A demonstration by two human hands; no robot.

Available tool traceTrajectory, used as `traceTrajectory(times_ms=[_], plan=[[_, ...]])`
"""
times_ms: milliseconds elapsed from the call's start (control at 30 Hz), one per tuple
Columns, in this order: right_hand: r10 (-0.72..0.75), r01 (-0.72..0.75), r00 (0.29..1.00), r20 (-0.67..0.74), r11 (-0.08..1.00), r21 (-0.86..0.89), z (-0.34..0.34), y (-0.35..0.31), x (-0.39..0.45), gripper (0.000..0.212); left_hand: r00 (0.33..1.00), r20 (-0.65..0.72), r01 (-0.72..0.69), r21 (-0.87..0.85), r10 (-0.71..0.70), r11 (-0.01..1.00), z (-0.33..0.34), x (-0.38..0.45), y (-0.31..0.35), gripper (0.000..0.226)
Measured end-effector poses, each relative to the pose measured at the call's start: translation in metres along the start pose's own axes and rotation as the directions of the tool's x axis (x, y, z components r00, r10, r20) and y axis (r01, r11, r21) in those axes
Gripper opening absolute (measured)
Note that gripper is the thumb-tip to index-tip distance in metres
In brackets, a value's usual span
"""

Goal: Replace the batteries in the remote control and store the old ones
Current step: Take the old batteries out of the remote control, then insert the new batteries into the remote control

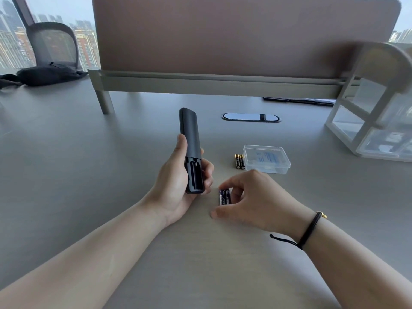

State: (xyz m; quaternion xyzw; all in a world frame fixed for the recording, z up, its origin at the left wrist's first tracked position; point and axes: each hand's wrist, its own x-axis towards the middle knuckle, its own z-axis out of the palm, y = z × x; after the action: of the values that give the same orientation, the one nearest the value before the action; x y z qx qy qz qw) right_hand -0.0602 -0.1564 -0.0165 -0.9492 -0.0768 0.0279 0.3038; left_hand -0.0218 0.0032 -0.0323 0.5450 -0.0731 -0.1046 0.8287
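Note:
My left hand (178, 188) grips a black remote control (190, 139) held back side up, its far end pointing away from me. The battery compartment (195, 177) at the near end is uncovered and looks empty. Just right of it, my right hand (249, 197) rests on the desk with its fingertips pinched on two purple batteries (224, 196) lying side by side. Two black and gold batteries (239, 161) lie farther back on the desk. A small clear plastic box (266, 159) with its lid on sits right beside them.
A grey desk (89, 175) carries a brown divider panel (223, 41) on legs at the back. An oval cable port (250, 117) lies behind the remote. A clear drawer organiser (376, 121) stands at the right. A black bag (49, 73) and mesh chair are far left.

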Motion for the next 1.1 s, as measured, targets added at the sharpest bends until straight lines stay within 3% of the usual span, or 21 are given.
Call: traceTrajectory(times_ms=[200,667,767,867,967,1100], plan=[[0.005,-0.005,1.0,0.01,0.999,0.04,0.0,0.0,0.0,0.042,1.0,-0.007,0.0,-0.022,0.0,1.0,0.0,0.001,0.0,0.048],[-0.065,0.063,0.997,0.039,0.997,0.049,0.003,0.004,0.001,0.05,1.0,0.004,0.023,-0.119,-0.023,0.993,-0.008,0.005,-0.001,0.051],[-0.064,0.065,0.998,-0.017,0.996,0.061,0.002,0.008,0.004,0.047,0.999,0.01,0.038,-0.142,-0.037,0.989,-0.01,0.006,-0.001,0.051],[-0.013,0.025,0.983,-0.181,0.998,0.063,0.003,0.018,0.01,0.036,0.999,0.012,0.043,-0.178,-0.041,0.983,-0.01,0.007,-0.001,0.051],[0.021,-0.034,0.949,-0.314,0.999,-0.036,0.005,0.027,0.016,0.033,0.999,0.011,0.049,-0.226,-0.048,0.973,-0.01,0.008,0.0,0.051],[0.015,-0.096,0.943,-0.334,0.969,-0.228,0.01,0.028,0.022,0.044,0.998,0.009,0.056,-0.254,-0.055,0.966,-0.01,0.009,0.0,0.049]])
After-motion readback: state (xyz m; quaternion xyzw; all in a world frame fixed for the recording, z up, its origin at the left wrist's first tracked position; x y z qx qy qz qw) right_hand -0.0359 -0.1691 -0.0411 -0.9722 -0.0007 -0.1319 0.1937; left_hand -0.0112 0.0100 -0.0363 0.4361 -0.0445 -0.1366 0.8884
